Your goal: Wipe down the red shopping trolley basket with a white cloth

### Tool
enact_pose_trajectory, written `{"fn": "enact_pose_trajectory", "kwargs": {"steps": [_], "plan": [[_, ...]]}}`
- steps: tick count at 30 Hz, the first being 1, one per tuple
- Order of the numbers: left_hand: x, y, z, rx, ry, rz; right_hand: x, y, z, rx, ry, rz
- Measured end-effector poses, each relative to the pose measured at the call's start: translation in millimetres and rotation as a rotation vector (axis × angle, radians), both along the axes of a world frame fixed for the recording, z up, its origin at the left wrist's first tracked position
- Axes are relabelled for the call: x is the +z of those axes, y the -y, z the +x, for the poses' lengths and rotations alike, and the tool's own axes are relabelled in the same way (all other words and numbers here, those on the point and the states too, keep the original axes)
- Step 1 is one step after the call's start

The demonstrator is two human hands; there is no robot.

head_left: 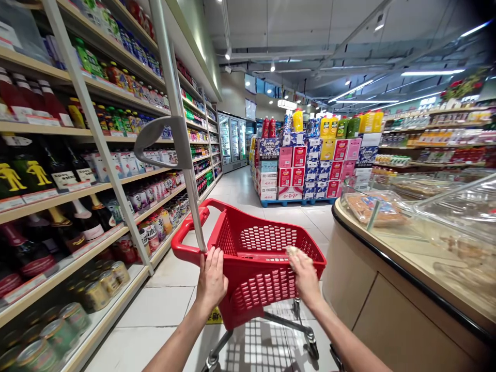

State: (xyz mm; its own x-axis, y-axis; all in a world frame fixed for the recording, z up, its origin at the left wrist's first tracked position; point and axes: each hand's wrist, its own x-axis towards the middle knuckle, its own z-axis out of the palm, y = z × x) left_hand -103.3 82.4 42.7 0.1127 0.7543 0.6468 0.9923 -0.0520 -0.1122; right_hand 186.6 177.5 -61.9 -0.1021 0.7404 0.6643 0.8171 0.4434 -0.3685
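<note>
A red plastic shopping cart (267,268) with perforated basket walls stands sideways in front of me on metal legs with wheels. My left hand (212,278) grips the near rim beside the red handle (186,238), at the foot of a tall grey pole (191,191). Its fingers lie close together over the rim. Farther right, my right hand (306,276) presses a crumpled pale cloth (298,256) against the near rim by the basket's narrow end. The fingers partly cover the cloth. The basket's inside shows no goods.
Shelves of bottles and cans (127,175) line the left side. A curved counter (364,268) with packaged food (377,206) stands close on the right. Stacked drink cartons (298,170) on blue pallets are ahead, with glass-door fridges (232,137) beyond.
</note>
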Motion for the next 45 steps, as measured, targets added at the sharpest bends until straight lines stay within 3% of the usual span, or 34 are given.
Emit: {"fn": "enact_pose_trajectory", "kwargs": {"steps": [3, 7, 9, 11, 13, 15, 20, 22, 25, 27, 29, 33, 35, 38, 41, 43, 45], "plan": [[1.6, -1, -2, -0.014, -0.004, -0.024, 10, 2, -13, 0.158, 0.051, 0.039], [0.5, 2, -5, -0.023, -0.014, -0.029, 12, -7, 18, -0.033, -0.026, 0.021], [-1.4, 3, -4, -0.014, -0.009, -0.013, 13, -9, 14, -0.072, -0.04, 0.016], [-2.9, 3, -4, -0.007, -0.009, 0.005, 16, -5, -11, 0.024, -0.017, 0.025], [-3.1, 4, -6, -0.013, -0.019, 0.008, 20, 0, -37, 0.213, 0.038, 0.053], [-2.5, 6, -9, -0.024, -0.029, -0.004, 21, 2, -44, 0.306, 0.055, 0.06], [-3.0, 10, -12, -0.046, -0.05, -0.014, 15, -9, -12, 0.026, -0.07, 0.011], [-4.6, 10, -9, -0.043, -0.048, -0.009, 16, -4, -30, 0.048, -0.064, 0.008], [-5.1, 13, -9, -0.049, -0.066, -0.03, 23, 14, -83, 0.241, -0.03, 0.054], [-2.1, 17, -15, -0.088, -0.113, -0.053, 25, 20, -99, 0.344, 0.001, 0.097], [4.1, 22, -27, -0.063, -0.111, -0.02, 22, 19, -89, 0.322, 0.001, 0.108], [18.4, 25, -52, 0.155, 0.032, 0.063, 21, 10, -64, 0.137, -0.086, 0.056], [21.9, 22, -58, 0.137, 0.042, 0.026, 38, 18, -93, 0.242, -0.099, 0.037], [22.0, 16, -60, 0.099, 0.046, 0.006, 78, 44, -180, 0.448, -0.137, 0.07], [20.6, 15, -61, 0.08, 0.045, -0.008, 104, 62, -239, 0.479, -0.155, 0.137], [20.3, 15, -63, 0.071, 0.046, -0.009, 98, 62, -232, 0.493, -0.13, 0.172], [19.8, 17, -63, 0.06, 0.05, -0.003, 77, 52, -194, 0.497, -0.104, 0.184]]}}
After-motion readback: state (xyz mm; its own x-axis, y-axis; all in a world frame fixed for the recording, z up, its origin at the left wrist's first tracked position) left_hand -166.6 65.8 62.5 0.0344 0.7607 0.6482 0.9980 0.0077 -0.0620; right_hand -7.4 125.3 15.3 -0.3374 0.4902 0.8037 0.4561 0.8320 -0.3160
